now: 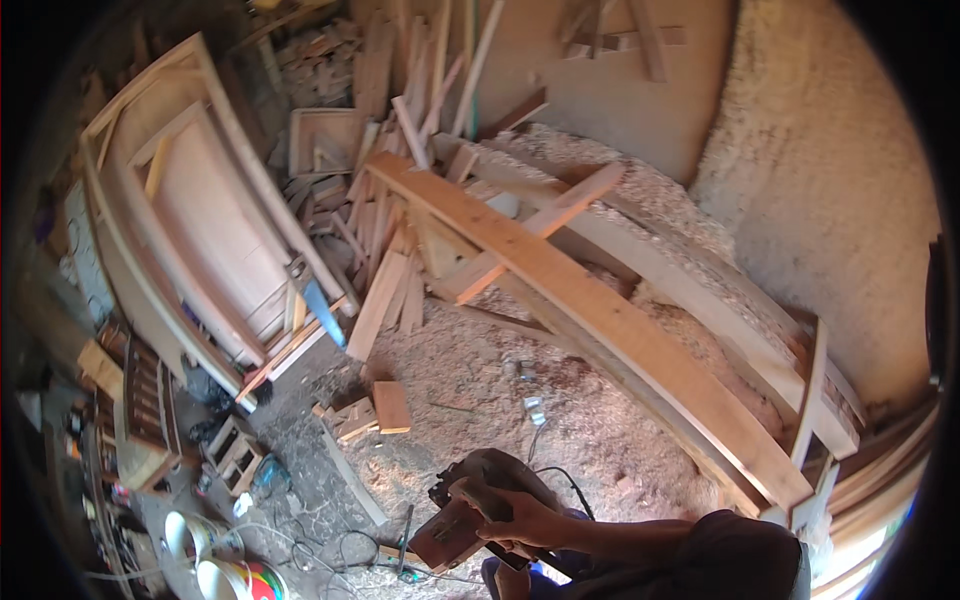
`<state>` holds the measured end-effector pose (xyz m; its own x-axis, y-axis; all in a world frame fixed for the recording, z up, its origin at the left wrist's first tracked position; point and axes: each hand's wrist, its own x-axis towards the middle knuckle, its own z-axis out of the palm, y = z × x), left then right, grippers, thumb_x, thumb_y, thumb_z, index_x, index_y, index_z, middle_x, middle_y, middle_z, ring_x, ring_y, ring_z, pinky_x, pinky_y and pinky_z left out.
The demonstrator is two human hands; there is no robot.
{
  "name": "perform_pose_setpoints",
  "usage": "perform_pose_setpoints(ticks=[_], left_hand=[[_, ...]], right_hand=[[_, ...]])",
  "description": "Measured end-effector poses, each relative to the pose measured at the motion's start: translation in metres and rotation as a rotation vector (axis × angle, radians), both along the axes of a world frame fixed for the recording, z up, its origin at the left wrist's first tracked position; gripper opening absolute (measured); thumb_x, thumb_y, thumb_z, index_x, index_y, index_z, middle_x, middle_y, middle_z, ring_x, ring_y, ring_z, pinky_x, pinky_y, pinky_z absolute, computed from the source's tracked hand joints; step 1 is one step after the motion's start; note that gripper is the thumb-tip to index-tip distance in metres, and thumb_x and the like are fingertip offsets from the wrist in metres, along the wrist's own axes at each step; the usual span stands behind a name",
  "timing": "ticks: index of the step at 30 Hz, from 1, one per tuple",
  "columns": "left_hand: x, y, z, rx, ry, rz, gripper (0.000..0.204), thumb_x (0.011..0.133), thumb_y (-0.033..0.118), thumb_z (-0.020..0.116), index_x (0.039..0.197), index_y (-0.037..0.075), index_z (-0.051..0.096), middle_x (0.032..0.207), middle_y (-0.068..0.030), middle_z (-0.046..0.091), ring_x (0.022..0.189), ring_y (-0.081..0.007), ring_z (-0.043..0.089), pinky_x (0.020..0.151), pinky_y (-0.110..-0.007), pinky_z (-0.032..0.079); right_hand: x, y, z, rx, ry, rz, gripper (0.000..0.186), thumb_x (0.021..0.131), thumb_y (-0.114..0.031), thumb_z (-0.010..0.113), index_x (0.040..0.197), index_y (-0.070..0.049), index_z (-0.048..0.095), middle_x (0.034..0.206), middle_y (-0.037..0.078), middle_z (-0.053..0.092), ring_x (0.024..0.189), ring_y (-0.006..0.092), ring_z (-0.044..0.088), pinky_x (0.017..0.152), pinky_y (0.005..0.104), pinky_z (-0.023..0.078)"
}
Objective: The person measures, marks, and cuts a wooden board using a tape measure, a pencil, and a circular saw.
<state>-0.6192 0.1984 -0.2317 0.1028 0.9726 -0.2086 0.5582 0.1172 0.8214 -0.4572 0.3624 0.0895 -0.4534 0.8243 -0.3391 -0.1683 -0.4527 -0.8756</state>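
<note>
The right hand (512, 522) was at the lower centre of the frame, its fingers curled around part of a brown, block-like thing (445, 540); what kind of thing this was could not be told. The left hand could not be made out clearly, so whether it was spread or closed could not be told. The block-like thing was at the lower centre, just left of the right hand, with a dark cable (572, 484) to the right.

At the lower left, two white buckets (226, 546) stood open near each other, the nearer one bearing a coloured label (263, 581). Their insides looked pale; any contents were too small to tell. A small slatted wooden crate (229, 440) stood above them in the frame, its contents unclear. Wood shavings (600, 440) covered the floor at the centre, and a long plank (600, 310) slanted across from upper centre to lower right.
</note>
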Motion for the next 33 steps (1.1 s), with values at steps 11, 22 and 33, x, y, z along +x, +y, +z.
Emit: perform_pose_setpoints(ticks=[11,22,33], left_hand=[[-0.091,0.051,0.076,-0.712,-0.75,-0.22,0.031,0.106,0.023,0.05,0.128,0.003,0.057,0.096,-0.0081,0.064,0.083,-0.02,0.057,0.074,-0.038,0.051],[0.278,0.045,0.251,0.281,-0.126,-0.68,0.041,0.102,0.028,0.055,0.124,-0.006,0.062,0.119,-0.0221,0.066,0.11,-0.0333,0.065,0.095,-0.042,0.051],[0.599,-0.18,0.317,0.624,0.132,-1.687,0.101,0.085,0.061,0.069,0.157,0.003,0.03,0.161,-0.0262,0.029,0.15,-0.045,0.024,0.122,-0.056,0.019]], right_hand=[[0.155,-0.199,0.147,0.39,-0.449,-0.676,0.067,0.082,-0.015,0.081,0.139,0.0,0.051,0.112,0.015,0.071,0.103,0.0179,0.068,0.084,0.035,0.055],[0.258,-0.466,0.194,0.164,-0.351,-1.233,0.043,0.089,-0.013,0.076,0.127,0.001,0.061,0.108,0.008,0.07,0.101,0.0135,0.065,0.088,0.0328,0.052],[0.206,-0.648,0.177,-0.244,-0.46,-1.979,0.046,0.079,-0.006,0.075,0.123,0.002,0.064,0.102,0.005,0.07,0.091,0.0107,0.065,0.082,0.029,0.053]])
